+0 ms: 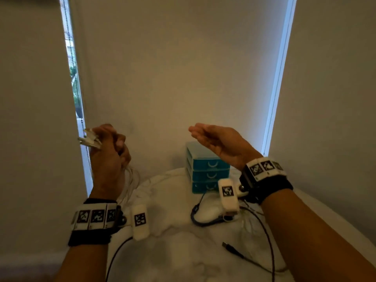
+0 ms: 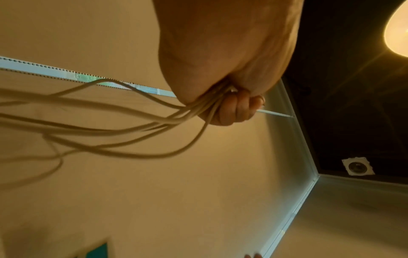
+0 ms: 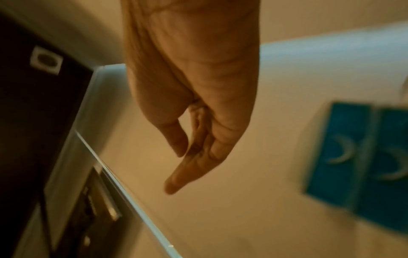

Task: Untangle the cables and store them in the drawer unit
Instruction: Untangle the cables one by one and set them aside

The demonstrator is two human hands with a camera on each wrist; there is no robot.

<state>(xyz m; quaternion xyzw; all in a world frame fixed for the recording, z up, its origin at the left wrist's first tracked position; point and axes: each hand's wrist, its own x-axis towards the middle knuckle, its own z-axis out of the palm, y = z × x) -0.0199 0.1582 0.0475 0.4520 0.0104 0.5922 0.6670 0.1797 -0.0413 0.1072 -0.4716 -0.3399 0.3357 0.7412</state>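
Note:
My left hand (image 1: 109, 147) is raised at the left, fist closed round a bundle of white cable (image 1: 90, 138); its plug ends stick out to the left of the fist. In the left wrist view several loops of that white cable (image 2: 123, 122) hang out of the curled fingers (image 2: 229, 110). My right hand (image 1: 211, 137) is lifted above the blue drawer unit (image 1: 207, 169), fingers straight and together, holding nothing. The right wrist view shows the same empty right hand (image 3: 194, 148) and the drawer unit (image 3: 357, 157), blurred. The drawers look closed.
A white cloth (image 1: 175, 231) covers the table. On it lie a dark blue cable (image 1: 196, 214) curled in front of the drawer unit and a black cable with a USB plug (image 1: 230, 248) at the right. Another black cable (image 1: 116, 253) runs below my left wrist. A wall stands close behind.

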